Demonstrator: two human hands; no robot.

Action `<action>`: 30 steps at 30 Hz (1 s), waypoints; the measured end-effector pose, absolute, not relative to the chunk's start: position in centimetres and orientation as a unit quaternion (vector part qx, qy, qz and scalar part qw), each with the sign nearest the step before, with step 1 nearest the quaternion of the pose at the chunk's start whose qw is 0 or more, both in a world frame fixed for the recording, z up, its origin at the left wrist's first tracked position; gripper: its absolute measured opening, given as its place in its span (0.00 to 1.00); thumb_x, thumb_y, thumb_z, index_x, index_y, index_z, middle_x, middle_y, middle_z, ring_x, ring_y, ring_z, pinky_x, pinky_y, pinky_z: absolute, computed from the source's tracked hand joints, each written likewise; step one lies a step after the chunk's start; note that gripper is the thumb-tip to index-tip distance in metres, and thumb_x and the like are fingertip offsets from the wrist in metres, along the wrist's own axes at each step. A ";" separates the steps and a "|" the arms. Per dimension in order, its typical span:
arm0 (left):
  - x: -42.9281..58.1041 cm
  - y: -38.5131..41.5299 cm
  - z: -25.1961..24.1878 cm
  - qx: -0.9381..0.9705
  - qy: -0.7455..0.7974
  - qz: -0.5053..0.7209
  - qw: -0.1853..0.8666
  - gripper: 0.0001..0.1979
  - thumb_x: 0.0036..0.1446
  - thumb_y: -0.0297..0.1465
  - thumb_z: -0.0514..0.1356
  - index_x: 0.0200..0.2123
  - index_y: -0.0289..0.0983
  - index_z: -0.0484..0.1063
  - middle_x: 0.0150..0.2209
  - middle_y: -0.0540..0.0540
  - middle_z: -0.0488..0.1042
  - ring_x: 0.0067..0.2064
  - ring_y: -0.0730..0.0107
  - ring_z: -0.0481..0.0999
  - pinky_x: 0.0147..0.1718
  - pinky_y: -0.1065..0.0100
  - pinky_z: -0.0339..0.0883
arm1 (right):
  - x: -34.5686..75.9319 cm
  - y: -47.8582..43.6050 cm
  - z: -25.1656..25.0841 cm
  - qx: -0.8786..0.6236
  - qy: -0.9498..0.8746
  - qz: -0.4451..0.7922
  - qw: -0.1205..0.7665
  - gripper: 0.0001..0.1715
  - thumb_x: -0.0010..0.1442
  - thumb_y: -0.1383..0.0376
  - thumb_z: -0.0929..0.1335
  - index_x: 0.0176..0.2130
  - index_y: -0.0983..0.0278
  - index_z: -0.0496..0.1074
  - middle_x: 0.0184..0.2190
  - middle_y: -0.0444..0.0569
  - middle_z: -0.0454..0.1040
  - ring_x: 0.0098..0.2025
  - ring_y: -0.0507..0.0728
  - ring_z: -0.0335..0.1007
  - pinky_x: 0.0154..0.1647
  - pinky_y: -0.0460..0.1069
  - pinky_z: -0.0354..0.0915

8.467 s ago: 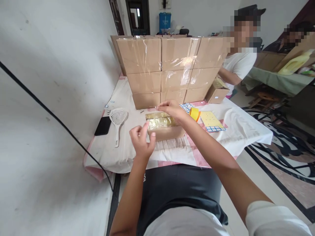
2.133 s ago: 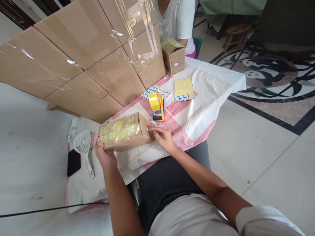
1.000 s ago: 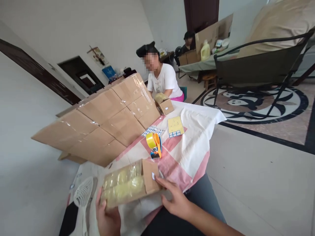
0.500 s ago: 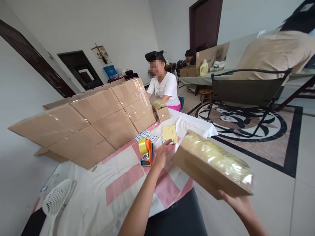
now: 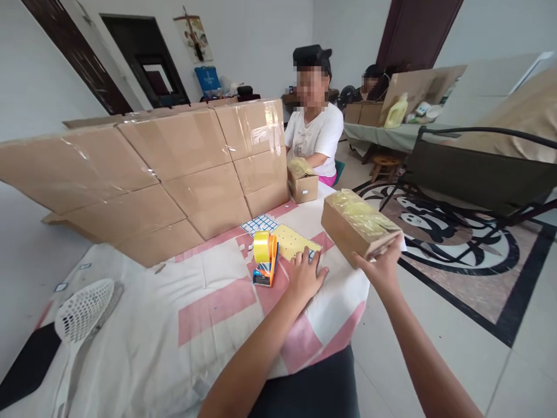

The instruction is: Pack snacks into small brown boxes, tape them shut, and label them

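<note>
My right hand (image 5: 383, 264) grips the near end of a cardboard box (image 5: 346, 232), whose top is covered with shiny yellowish tape. The box is at the right edge of the table. My left hand (image 5: 306, 274) is spread palm down, its fingertips at the near edge of a yellow sheet (image 5: 293, 241) with small dots. Just left of that hand stands an orange and blue tape dispenser (image 5: 273, 261) with a roll of yellow tape (image 5: 261, 247). Behind it lies a sheet of blue-bordered white labels (image 5: 260, 224), partly hidden.
Stacked, taped cardboard boxes (image 5: 187, 168) line the table's far left side. A smaller box (image 5: 303, 184) sits by their right end, before a seated person (image 5: 315, 130) in white. A white slotted scoop (image 5: 85, 307) lies at left on the cloth (image 5: 217, 313). A folding chair (image 5: 483, 174) stands right.
My right hand has carried the box away from me, to the table's right edge. My left fingers have spread, and the yellow sheet has turned and shifted toward the dispenser. The view has swung too.
</note>
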State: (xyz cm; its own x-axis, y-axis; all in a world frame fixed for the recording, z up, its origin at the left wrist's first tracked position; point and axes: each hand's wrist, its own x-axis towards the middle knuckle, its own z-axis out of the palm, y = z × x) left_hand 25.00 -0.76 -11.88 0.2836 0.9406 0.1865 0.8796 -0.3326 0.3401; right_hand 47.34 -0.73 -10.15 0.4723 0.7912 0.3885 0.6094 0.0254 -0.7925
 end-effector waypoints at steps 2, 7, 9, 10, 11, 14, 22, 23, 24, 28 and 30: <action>24.6 -0.9 -12.1 0.801 0.564 0.183 0.088 0.29 0.67 0.48 0.52 0.66 0.43 0.65 0.70 0.37 0.60 0.63 0.44 0.62 0.60 0.46 0.60 | 45.2 2.9 -9.8 -0.709 -0.508 0.108 0.477 0.87 0.41 0.44 0.78 0.74 0.74 0.27 0.67 0.75 0.49 0.69 0.79 0.50 0.64 0.68 0.60; 24.0 -1.3 -12.4 0.799 0.554 0.207 0.105 0.27 0.68 0.46 0.51 0.65 0.44 0.67 0.70 0.41 0.61 0.63 0.46 0.63 0.59 0.45 0.61 | 40.0 10.7 -8.7 -0.719 -0.518 0.115 0.449 0.83 0.45 0.49 0.77 0.74 0.73 0.25 0.65 0.73 0.54 0.63 0.75 0.62 0.62 0.62 0.63; 23.8 -1.2 -12.3 0.798 0.549 0.221 0.117 0.25 0.69 0.46 0.50 0.64 0.45 0.68 0.70 0.41 0.62 0.63 0.46 0.64 0.58 0.45 0.61 | 38.9 12.8 -8.5 -0.724 -0.518 0.114 0.440 0.82 0.46 0.50 0.76 0.74 0.73 0.23 0.65 0.74 0.54 0.60 0.73 0.66 0.60 0.61 0.65; 23.8 -1.0 -12.2 0.796 0.546 0.229 0.124 0.25 0.68 0.45 0.51 0.64 0.45 0.68 0.69 0.41 0.63 0.63 0.45 0.64 0.58 0.44 0.62 | 38.5 13.6 -8.4 -0.728 -0.517 0.116 0.436 0.82 0.46 0.50 0.76 0.74 0.73 0.22 0.66 0.74 0.53 0.59 0.73 0.67 0.60 0.61 0.65; 23.8 -0.8 -12.0 0.794 0.543 0.240 0.131 0.25 0.68 0.45 0.51 0.64 0.45 0.68 0.69 0.40 0.63 0.62 0.45 0.65 0.57 0.44 0.62 | 38.3 14.1 -8.3 -0.731 -0.515 0.120 0.431 0.82 0.46 0.50 0.76 0.74 0.72 0.22 0.67 0.75 0.51 0.59 0.73 0.67 0.60 0.61 0.65; 23.8 -0.7 -10.9 0.784 0.528 0.292 0.146 0.25 0.68 0.42 0.54 0.64 0.42 0.66 0.67 0.38 0.65 0.61 0.46 0.67 0.56 0.46 0.64 | 38.1 14.2 -7.6 -0.743 -0.508 0.153 0.408 0.84 0.43 0.50 0.78 0.74 0.73 0.25 0.69 0.78 0.46 0.65 0.77 0.60 0.63 0.63 0.62; 12.9 -11.9 -8.2 0.749 0.446 0.484 0.074 0.07 0.65 0.32 0.55 0.36 0.43 0.73 0.32 0.46 0.78 0.36 0.62 0.74 0.37 0.57 0.66 | 32.9 5.4 -4.1 -0.637 -0.580 0.084 0.501 0.43 0.51 0.50 0.73 0.60 0.67 0.64 0.53 0.62 0.66 0.41 0.62 0.70 0.44 0.60 0.70; 10.0 -13.6 -8.0 0.727 0.444 0.521 0.048 0.06 0.65 0.31 0.55 0.36 0.44 0.72 0.29 0.46 0.77 0.33 0.62 0.73 0.35 0.56 0.65 | 31.0 4.2 -3.2 -0.595 -0.609 0.067 0.521 0.35 0.53 0.51 0.72 0.55 0.65 0.67 0.45 0.55 0.68 0.34 0.58 0.68 0.39 0.58 0.70; 6.8 -15.1 -7.6 0.706 0.445 0.551 0.026 0.06 0.64 0.30 0.56 0.36 0.44 0.72 0.28 0.47 0.77 0.31 0.63 0.72 0.34 0.57 0.64 | 28.8 3.0 -2.2 -0.548 -0.641 0.057 0.534 0.28 0.56 0.53 0.72 0.51 0.63 0.68 0.39 0.50 0.68 0.31 0.56 0.65 0.36 0.56 0.68; -6.6 -17.4 -5.3 0.527 0.549 0.649 -0.003 0.12 0.63 0.36 0.58 0.27 0.42 0.70 0.24 0.50 0.72 0.29 0.66 0.71 0.33 0.62 0.64 | 15.7 -0.7 1.3 -0.345 -0.773 0.097 0.523 0.09 0.63 0.58 0.69 0.42 0.60 0.71 0.32 0.47 0.69 0.30 0.55 0.64 0.33 0.52 0.64; -12.9 -16.6 -4.4 0.429 0.605 0.671 -0.022 0.15 0.65 0.39 0.57 0.26 0.41 0.68 0.26 0.50 0.71 0.31 0.67 0.71 0.34 0.64 0.64 | 7.3 -1.6 1.5 -0.259 -0.821 0.167 0.481 0.06 0.65 0.61 0.67 0.39 0.60 0.72 0.32 0.47 0.72 0.32 0.55 0.67 0.34 0.51 0.65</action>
